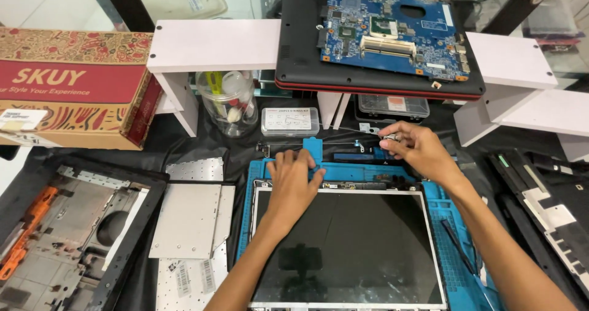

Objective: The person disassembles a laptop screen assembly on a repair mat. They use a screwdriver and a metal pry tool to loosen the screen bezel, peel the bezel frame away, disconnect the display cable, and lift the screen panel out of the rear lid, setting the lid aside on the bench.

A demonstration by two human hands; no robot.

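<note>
A person's two bare hands work over a blue repair mat [457,237] on a dark table, seen from above. A bare laptop screen panel [343,243] lies flat on the mat, filling most of it. The left hand [293,177] rests palm down, fingers spread apart, across the panel's far edge. The right hand [416,146] hovers near the mat's far right corner, fingertips pinched together on a small metal part [390,138]. Beyond, a blue circuit board [392,31] sits in an open laptop shell on a white shelf [215,44]. A patterned cardboard box [70,87] stands at the table's far left.
</note>
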